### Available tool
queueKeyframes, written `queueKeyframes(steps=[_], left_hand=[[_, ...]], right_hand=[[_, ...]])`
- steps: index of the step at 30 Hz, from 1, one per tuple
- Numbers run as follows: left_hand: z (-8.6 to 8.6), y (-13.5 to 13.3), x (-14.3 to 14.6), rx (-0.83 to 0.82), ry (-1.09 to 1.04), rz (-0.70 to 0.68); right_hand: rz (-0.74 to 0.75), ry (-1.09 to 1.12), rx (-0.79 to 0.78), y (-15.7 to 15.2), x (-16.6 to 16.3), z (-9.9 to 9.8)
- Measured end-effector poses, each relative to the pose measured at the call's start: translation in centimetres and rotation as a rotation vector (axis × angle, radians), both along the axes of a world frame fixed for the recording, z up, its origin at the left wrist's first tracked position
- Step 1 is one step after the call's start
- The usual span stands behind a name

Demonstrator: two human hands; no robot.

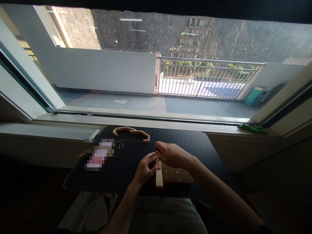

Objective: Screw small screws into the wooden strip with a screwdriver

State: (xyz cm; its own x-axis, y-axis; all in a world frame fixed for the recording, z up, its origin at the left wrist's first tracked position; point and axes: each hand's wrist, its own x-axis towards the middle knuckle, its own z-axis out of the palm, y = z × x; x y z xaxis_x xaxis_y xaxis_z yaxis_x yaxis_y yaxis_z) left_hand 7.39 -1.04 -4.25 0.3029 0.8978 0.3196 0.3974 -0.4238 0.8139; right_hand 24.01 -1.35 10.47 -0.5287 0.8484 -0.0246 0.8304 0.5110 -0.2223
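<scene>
A pale wooden bar (159, 180) with a dark hole in it lies over the left side of a brown, textured slab (176, 176) on the black table. My left hand (143, 169) grips the bar's left side, with thumb and fingers near its upper part. Over the bar's far end, my right hand (173, 154) is closed with the fingers curled down. Whatever it pinches there is hidden by the hand. Two curved wooden pieces (124, 129) lie farther back on the table. Several small metal screws or pins (119, 143) are scattered left of my hands.
The black table (117, 178) has rounded corners and stands against a window sill. A pixelated flat item (99, 155) lies on its left side. A white radiator (48, 130) is at the left, and a green cloth (253, 128) rests on the sill at right.
</scene>
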Motion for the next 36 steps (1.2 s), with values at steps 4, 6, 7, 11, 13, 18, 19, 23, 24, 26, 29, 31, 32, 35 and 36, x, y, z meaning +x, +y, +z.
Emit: queueKeyframes(steps=[4, 6, 7, 11, 13, 18, 19, 23, 24, 26, 29, 31, 32, 35, 36], left_hand=[[0.07, -0.03, 0.03, 0.001, -0.001, 0.002], [0.04, -0.01, 0.04, 0.009, -0.01, 0.003], [0.01, 0.0, 0.05, 0.013, -0.014, 0.003], [-0.17, 0.08, 0.03, 0.02, -0.009, 0.005], [-0.21, 0.1, 0.03, 0.017, -0.001, 0.005], [-0.07, 0.05, 0.09, 0.008, -0.001, 0.007], [-0.03, 0.03, 0.11, 0.009, -0.004, 0.011], [0.05, 0.0, 0.14, 0.019, -0.011, 0.015], [0.05, 0.0, 0.13, 0.02, -0.011, 0.012], [0.05, -0.01, 0.11, 0.022, -0.009, 0.009], [0.01, 0.0, 0.07, 0.015, -0.007, 0.011], [-0.01, 0.03, 0.06, 0.007, -0.005, 0.01], [-0.02, 0.04, 0.06, 0.003, -0.003, 0.007], [0.04, 0.05, 0.06, -0.002, 0.002, 0.0], [0.08, 0.04, 0.06, -0.004, 0.003, -0.001]], right_hand=[[0.01, 0.007, -0.011, -0.11, 0.16, -0.01], [0.014, -0.002, -0.025, -0.16, 0.22, 0.05], [0.015, -0.009, -0.031, -0.17, 0.23, 0.1], [0.004, -0.028, -0.034, -0.17, 0.18, 0.29], [0.002, -0.033, -0.027, -0.09, 0.15, 0.32], [-0.001, -0.092, -0.001, 0.26, 0.15, 0.32], [-0.006, -0.107, 0.003, 0.32, 0.16, 0.3], [-0.02, -0.134, 0.014, 0.47, 0.16, 0.23], [-0.023, -0.133, 0.016, 0.5, 0.16, 0.22], [-0.027, -0.128, 0.019, 0.57, 0.19, 0.2], [-0.019, -0.117, 0.028, 0.64, 0.24, 0.15], [-0.02, -0.107, 0.038, 0.63, 0.25, 0.08], [-0.025, -0.102, 0.04, 0.61, 0.24, 0.02], [-0.053, -0.082, 0.047, 0.51, 0.12, -0.15], [-0.061, -0.075, 0.05, 0.48, 0.07, -0.2]])
